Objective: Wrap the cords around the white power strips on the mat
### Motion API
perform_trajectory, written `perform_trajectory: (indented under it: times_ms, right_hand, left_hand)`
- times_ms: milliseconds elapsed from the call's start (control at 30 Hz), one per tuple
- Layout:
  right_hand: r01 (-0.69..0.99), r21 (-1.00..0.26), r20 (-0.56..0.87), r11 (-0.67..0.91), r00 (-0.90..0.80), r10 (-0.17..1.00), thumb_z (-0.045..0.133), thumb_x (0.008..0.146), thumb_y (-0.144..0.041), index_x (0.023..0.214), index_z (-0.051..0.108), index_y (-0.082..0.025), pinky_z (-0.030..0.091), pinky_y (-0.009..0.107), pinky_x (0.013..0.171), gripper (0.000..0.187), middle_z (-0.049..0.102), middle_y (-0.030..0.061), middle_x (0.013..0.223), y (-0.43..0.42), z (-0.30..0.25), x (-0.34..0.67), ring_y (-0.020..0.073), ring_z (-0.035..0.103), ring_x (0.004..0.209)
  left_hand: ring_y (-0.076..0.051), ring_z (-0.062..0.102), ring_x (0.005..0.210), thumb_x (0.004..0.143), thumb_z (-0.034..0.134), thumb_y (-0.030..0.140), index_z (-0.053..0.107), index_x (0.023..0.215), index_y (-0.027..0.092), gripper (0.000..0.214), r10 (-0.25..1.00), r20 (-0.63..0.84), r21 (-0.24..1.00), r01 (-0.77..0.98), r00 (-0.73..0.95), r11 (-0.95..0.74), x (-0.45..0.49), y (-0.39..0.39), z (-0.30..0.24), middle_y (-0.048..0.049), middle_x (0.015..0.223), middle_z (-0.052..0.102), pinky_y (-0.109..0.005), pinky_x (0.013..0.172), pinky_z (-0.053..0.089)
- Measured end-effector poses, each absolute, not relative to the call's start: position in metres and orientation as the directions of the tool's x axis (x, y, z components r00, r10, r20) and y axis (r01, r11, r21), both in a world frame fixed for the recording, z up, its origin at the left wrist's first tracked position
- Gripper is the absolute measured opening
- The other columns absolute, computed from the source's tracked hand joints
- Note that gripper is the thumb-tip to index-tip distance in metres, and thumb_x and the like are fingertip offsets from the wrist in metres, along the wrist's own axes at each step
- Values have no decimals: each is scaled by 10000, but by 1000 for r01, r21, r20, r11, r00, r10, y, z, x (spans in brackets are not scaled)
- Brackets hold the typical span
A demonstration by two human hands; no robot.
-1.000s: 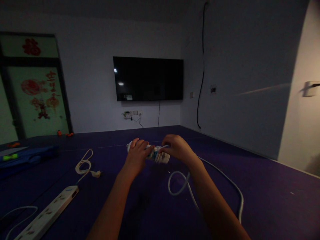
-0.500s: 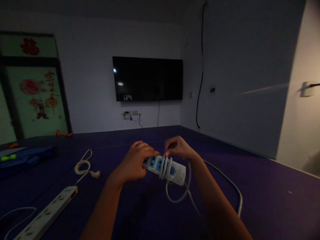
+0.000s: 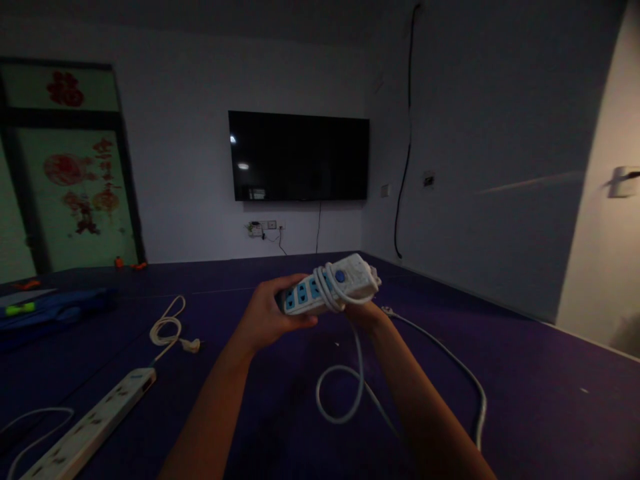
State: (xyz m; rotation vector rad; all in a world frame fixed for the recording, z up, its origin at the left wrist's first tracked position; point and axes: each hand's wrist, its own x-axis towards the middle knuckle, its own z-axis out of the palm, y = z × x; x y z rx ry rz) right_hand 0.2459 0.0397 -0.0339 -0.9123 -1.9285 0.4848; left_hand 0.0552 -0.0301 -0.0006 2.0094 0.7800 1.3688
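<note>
A white power strip [image 3: 356, 275] with blue socket faces and a round blue button is held up, tilted with its right end higher. My left hand [image 3: 273, 310] is closed around its left end, thumb below. White cord [image 3: 325, 288] wraps several turns around the middle of the strip, and one strand crosses toward its right end. My right hand [image 3: 367, 315] is under and behind that end; the strip hides its fingers, so whether they grip the cord cannot be seen. Below the strip, a loose loop of cord [image 3: 345, 417] hangs down between my forearms.
A second white power strip [image 3: 95, 423] lies at the lower left, its coiled cord [image 3: 167, 327] and plug [image 3: 191, 345] beyond it. Another thick cable [image 3: 450, 353] runs along the purple surface [image 3: 530, 387] at right. Blue cloth [image 3: 65, 310] lies at far left.
The strip has turned, its right end rising. My right hand has gone from pinching the cord above the strip to behind and below it. The loose loop hangs lower and further left.
</note>
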Motion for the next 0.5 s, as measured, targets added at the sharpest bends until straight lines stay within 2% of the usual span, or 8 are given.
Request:
perform_trajectory:
  times_ms: [100, 167, 233, 333, 433, 500]
  right_hand:
    - [177, -777, 520, 605, -362, 774, 333, 843, -530, 607, 439, -191, 295, 202, 409, 427, 452, -18, 505, 40, -34, 231, 82, 350, 417]
    - [110, -822, 484, 559, -381, 787, 352, 845, -500, 588, 424, -186, 263, 195, 398, 412, 425, -36, 475, 39, -32, 222, 67, 317, 392]
    - [178, -812, 474, 555, -354, 806, 363, 863, -393, 591, 434, -179, 281, 194, 418, 354, 416, -45, 460, 37, -29, 215, 66, 333, 395]
    - [340, -722, 515, 602, -317, 796, 369, 861, -227, 667, 502, -158, 339, 195, 490, 245, 458, -40, 489, 30, -24, 210, 76, 414, 451]
    - [470, -617, 525, 631, -352, 775, 410, 857, -190, 771, 567, -145, 347, 196, 517, 185, 496, -37, 528, 22, -19, 209, 87, 461, 499]
    - [535, -568, 495, 625, -385, 779, 450, 843, -170, 754, 588, -140, 340, 194, 520, 168, 511, -33, 542, 16, -16, 211, 89, 475, 518]
  left_hand:
    - [-220, 647, 897, 503, 775, 201, 662, 1026, 156, 537, 777, 609, 783, 30, 160, -621, 59, -24, -2, -58, 970, 707, -363, 821, 503]
    - [-217, 654, 867, 499, 769, 204, 669, 1005, 148, 518, 796, 603, 797, 11, 60, -604, 60, -20, -4, -52, 938, 712, -352, 795, 512]
    - [-215, 659, 850, 499, 762, 199, 667, 1003, 134, 517, 810, 587, 810, 18, -14, -586, 62, -16, -6, -55, 928, 715, -343, 783, 515]
    - [-210, 662, 840, 514, 755, 202, 657, 1021, 126, 522, 799, 596, 803, 93, -87, -589, 64, -10, -11, -63, 938, 714, -331, 778, 513]
    - [-200, 658, 858, 555, 745, 232, 631, 1083, 149, 547, 735, 655, 753, 236, -174, -615, 61, -3, -16, -65, 988, 705, -323, 790, 502]
    - [-201, 652, 869, 593, 729, 272, 610, 1127, 183, 554, 687, 690, 713, 373, -225, -594, 55, 0, -18, -62, 1015, 698, -331, 794, 492]
